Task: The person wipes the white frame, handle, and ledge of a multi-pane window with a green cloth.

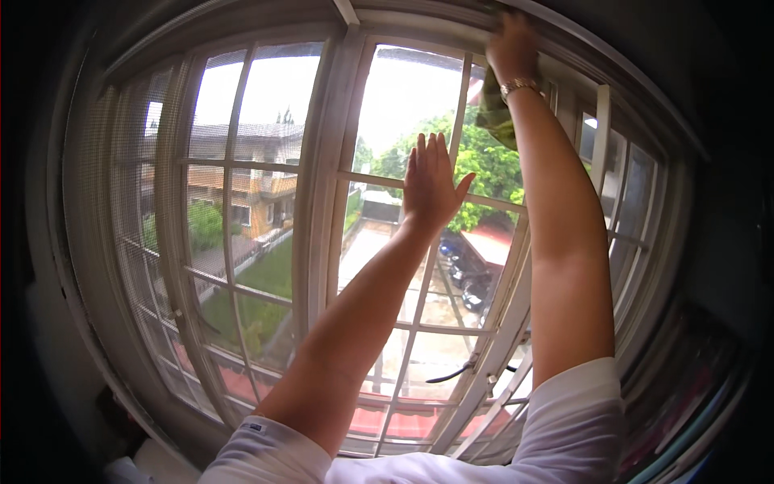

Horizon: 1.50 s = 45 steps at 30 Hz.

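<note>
In the middle of the frame the left hand lies flat against a glass pane of the window, palm to the glass, its fingers straight and close together with the thumb angled out to the right; it holds nothing. Up at the top of the frame, right of centre, the right hand reaches to the upper edge of the window frame, with a gold-coloured bracelet around the wrist. A green cloth hangs just below that hand, beside the wrist and against the glass; the hand appears to press it to the top of the pane, though how the fingers close on it cannot be told from here. Both bare forearms rise from the lower edge of the frame, out of white short sleeves. Thin white bars divide the panes into rectangles. Low in the frame, right of centre, a dark curved window handle sits on the sash. In the left half of the frame a fine mesh screen covers the outer part of the window. Through the glass show a house with an orange-brown upper storey at upper left, a green tree behind the hands, and parked vehicles below it.
</note>
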{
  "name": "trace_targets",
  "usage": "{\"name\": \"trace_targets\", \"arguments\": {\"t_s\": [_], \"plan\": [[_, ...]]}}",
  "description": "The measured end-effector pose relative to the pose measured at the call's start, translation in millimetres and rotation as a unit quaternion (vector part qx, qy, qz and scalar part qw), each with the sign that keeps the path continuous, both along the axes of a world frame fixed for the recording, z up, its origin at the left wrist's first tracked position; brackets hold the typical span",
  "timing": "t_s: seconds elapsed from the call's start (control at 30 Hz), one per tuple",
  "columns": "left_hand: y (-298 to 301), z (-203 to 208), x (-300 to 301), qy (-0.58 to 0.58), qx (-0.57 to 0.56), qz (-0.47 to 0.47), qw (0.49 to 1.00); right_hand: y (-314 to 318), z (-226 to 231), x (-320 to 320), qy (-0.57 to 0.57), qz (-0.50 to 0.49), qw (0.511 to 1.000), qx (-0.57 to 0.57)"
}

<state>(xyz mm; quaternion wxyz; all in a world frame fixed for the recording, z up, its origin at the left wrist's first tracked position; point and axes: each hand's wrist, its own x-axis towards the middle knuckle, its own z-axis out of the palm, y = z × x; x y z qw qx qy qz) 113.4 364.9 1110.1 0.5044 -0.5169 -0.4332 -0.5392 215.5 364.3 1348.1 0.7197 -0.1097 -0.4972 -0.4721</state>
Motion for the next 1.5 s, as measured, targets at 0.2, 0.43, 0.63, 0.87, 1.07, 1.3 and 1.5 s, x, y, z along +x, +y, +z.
{"name": "trace_targets", "arguments": {"t_s": [0.2, 0.43, 0.63, 0.87, 1.07, 1.3, 1.5], "plan": [[-3.1, -1.9, -19.8, 0.001, -0.007, 0.061, 0.998, -66.5, -22.3, -28.7, -0.105, -0.053, 0.969, -0.218], [2.5, -2.6, -14.3, -0.025, -0.025, 0.071, 0.997, 7.8, -13.4, 66.6, 0.071, -0.194, 0.978, -0.034], [1.1, -0.1, -1.9, -0.077, 0.0, 0.025, 0.997, 29.6, -8.8, 117.0, 0.074, -0.266, 0.96, -0.048], [6.9, -3.4, -0.6, -0.074, 0.048, 0.052, 0.995, -0.3, -17.3, 143.3, 0.058, -0.446, 0.893, 0.005], [4.9, 2.7, 7.7, -0.143, -0.041, 0.043, 0.988, -12.8, -32.8, 131.9, 0.2, -0.413, 0.888, -0.016], [3.2, -2.6, 8.4, -0.125, -0.008, 0.07, 0.99, 18.8, -48.4, 158.2, 0.049, -0.233, 0.966, -0.101], [3.1, -2.3, 10.4, -0.121, 0.004, 0.082, 0.989, 33.6, -31.6, 137.3, 0.052, -0.043, 0.998, -0.012]]}}
